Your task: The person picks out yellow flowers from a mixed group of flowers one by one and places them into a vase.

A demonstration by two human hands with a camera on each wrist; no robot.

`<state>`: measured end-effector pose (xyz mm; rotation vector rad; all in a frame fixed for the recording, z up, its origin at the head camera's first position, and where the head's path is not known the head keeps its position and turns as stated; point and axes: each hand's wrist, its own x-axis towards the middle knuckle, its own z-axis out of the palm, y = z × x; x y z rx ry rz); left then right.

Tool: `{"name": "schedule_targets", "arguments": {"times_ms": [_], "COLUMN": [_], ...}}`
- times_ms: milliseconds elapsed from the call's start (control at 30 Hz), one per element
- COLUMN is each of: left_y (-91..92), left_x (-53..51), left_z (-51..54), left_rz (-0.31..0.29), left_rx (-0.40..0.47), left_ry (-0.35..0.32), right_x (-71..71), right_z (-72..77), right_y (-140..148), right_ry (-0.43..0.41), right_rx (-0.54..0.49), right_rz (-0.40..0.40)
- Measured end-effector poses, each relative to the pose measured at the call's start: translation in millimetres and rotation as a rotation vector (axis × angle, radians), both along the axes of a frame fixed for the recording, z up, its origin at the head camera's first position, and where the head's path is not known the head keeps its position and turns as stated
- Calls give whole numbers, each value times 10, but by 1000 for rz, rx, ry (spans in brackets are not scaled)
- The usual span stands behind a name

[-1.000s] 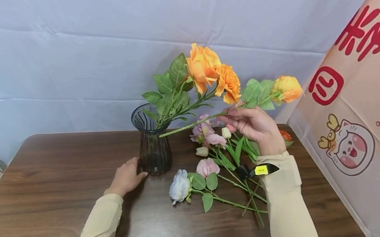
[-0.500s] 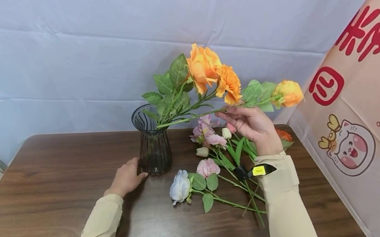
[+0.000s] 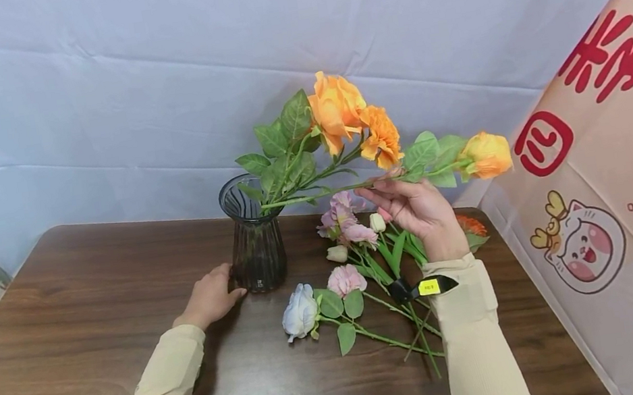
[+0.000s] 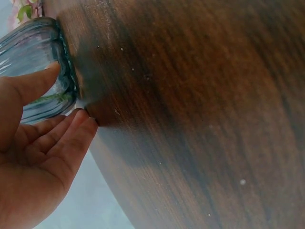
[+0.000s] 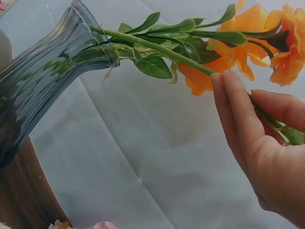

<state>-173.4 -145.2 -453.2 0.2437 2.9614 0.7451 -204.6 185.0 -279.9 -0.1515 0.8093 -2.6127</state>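
A ribbed, dark glass vase (image 3: 259,254) stands upright, holding a large orange rose (image 3: 337,112) and an orange carnation (image 3: 380,138), both leaning right. My left hand (image 3: 210,296) holds the vase low down, thumb on one side and fingers on the other in the left wrist view, where the vase's base (image 4: 38,67) shows. My right hand (image 3: 419,209) pinches the stem of a yellow-orange rose (image 3: 485,155) between thumb and fingers. That stem (image 5: 157,47) lies nearly level, its cut end at the vase's rim (image 5: 88,21) in the right wrist view.
Several flowers lie on the brown wooden table (image 3: 94,312) right of the vase: a pale blue rose (image 3: 299,311), a pink flower (image 3: 346,280), a lilac flower (image 3: 347,220), white tulips (image 3: 336,253) and an orange bloom (image 3: 470,224). A pale cloth backdrop (image 3: 154,99) hangs behind.
The right hand has brought the yellow-orange rose's stem end up from below the vase's rim to the mouth. The left hand and vase have stayed put.
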Motion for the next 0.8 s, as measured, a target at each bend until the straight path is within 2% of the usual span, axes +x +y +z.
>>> {"name": "schedule_targets", "arguments": {"times_ms": [267, 467, 800], "left_y": [-9, -6, -1], "left_x": [-5, -8, 6], "left_z": [-6, -7, 15], "left_rz": [-6, -12, -9], "left_rx": [-9, -12, 1], "left_ry": [13, 17, 15], "right_x": [-44, -87, -107], "right_z": [65, 124, 224], "right_y": [-47, -86, -192], "right_ry": [-10, -2, 108], "right_rx": [62, 71, 178], "right_rz": [-53, -71, -67]}}
